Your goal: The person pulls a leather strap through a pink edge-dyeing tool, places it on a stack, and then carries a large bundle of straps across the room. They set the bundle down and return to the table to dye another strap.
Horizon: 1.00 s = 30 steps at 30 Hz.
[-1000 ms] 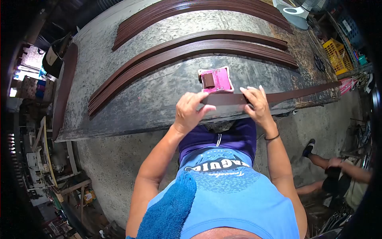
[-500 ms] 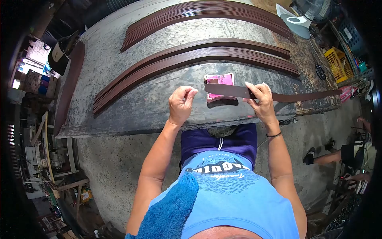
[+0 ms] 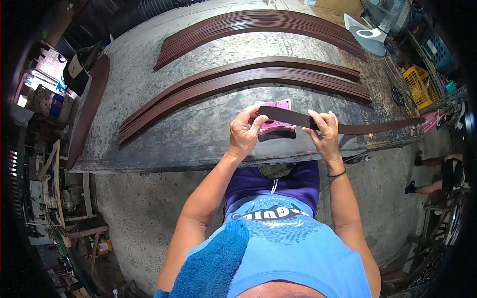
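A dark brown strap (image 3: 290, 117) is stretched between my two hands, above the front part of the table. My left hand (image 3: 245, 130) pinches its left end between thumb and fingers. Further right, my right hand (image 3: 324, 133) grips the same strap, and its tail runs on to the table's right end. Behind the strap, partly covered by it, lies a small pink container (image 3: 283, 105) with pale edges; its contents are mostly hidden. Just beyond are long bundles of brown straps (image 3: 238, 81) lying side by side.
Another strap stack (image 3: 258, 22) lies across the back of the table (image 3: 149, 155). A brown strip (image 3: 89, 114) lines the left edge. A fan (image 3: 387, 17), a grey-white cap (image 3: 370, 39) and a yellow crate (image 3: 418, 87) stand at the right. Another person's legs (image 3: 428, 187) show at far right.
My left hand has moved right and taken hold of the strap's left end. The strap now tilts slightly down to the right. The other person's legs have shifted.
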{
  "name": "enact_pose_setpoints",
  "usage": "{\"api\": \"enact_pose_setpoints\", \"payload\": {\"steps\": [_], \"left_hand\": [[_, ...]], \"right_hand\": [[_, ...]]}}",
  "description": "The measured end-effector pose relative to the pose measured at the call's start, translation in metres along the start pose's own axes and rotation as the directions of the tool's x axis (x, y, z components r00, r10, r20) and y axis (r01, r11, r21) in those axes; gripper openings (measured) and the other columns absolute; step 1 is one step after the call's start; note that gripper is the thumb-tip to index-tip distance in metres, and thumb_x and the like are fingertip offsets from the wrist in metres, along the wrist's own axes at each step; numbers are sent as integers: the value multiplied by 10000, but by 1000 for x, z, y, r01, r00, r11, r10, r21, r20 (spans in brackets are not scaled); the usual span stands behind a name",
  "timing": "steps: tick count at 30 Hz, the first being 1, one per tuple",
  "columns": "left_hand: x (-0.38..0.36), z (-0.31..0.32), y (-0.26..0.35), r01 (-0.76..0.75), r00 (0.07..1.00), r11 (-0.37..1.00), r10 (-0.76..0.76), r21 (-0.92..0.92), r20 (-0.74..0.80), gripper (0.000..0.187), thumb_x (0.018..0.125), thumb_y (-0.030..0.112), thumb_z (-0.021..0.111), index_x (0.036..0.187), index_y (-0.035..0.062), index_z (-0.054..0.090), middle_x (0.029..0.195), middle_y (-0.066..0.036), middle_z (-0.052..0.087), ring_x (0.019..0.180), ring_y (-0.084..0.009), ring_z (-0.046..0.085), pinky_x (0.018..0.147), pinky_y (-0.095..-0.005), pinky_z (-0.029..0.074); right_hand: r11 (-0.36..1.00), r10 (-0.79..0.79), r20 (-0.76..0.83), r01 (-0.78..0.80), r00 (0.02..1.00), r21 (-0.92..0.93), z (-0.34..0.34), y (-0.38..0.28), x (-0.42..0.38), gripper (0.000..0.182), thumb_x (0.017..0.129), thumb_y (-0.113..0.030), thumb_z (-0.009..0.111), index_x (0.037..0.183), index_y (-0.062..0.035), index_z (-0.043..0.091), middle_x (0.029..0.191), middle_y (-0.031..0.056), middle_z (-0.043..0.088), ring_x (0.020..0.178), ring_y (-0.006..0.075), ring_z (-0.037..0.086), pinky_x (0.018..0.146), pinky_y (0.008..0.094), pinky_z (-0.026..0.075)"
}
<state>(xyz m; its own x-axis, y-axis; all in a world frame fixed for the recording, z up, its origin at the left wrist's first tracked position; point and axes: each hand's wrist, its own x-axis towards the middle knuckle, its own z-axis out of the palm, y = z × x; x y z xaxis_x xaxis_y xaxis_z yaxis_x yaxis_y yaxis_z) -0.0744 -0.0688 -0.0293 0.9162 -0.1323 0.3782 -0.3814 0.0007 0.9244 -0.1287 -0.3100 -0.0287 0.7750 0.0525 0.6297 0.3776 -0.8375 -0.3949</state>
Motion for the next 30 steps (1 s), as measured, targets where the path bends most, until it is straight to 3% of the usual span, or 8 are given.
{"api": "enact_pose_setpoints", "payload": {"steps": [14, 20, 22, 26, 30], "left_hand": [[-6, 1, -10, 24, 1000, 999, -24, 35, 3, 188, 884, 34, 634, 1045, 24, 538, 898, -18, 616, 774, -71, 572, 732, -221, 483], [-4, -2, -8, 9, 994, 1000, -10, 12, 106, 383, 900, 5, 574, 1266, 18, 464, 990, -48, 591, 838, -83, 562, 767, -230, 478], [-3, -3, -10, 13, 985, 1000, -8, -27, 175, 499, 907, -9, 543, 1375, 4, 372, 1010, -56, 570, 893, -82, 550, 793, -223, 466], [-4, -5, -11, 16, 980, 998, -5, -53, 200, 542, 911, -11, 528, 1411, -10, 320, 1005, -53, 559, 888, -75, 528, 785, -217, 454], [-4, -5, -2, 45, 988, 997, -35, -59, 153, 503, 882, 56, 583, 1360, 21, 430, 974, -80, 585, 848, -137, 569, 768, -268, 487]], "right_hand": [[999, -27, 10, 28, 1000, -29, 3, 0, -4, 566, 686, -214, 789, 1217, -159, 602, 925, 30, 539, 900, 222, 541, 1008, 516, 338], [1000, -8, 83, 10, 996, -21, -2, 0, -1, 535, 721, -191, 754, 1231, -150, 598, 955, 45, 551, 927, 240, 544, 1008, 518, 337], [1000, 0, 104, 2, 995, -16, -3, 1, 1, 524, 733, -192, 741, 1235, -148, 598, 970, 50, 557, 938, 247, 546, 1008, 519, 335], [1000, 1, 123, 0, 992, -7, -4, 1, 2, 514, 749, -207, 725, 1242, -138, 598, 993, 58, 570, 956, 258, 548, 1013, 517, 332], [1000, -5, 127, 5, 992, -4, -3, 3, 2, 513, 750, -212, 723, 1240, -131, 599, 987, 62, 576, 954, 262, 547, 1017, 509, 332]]}}
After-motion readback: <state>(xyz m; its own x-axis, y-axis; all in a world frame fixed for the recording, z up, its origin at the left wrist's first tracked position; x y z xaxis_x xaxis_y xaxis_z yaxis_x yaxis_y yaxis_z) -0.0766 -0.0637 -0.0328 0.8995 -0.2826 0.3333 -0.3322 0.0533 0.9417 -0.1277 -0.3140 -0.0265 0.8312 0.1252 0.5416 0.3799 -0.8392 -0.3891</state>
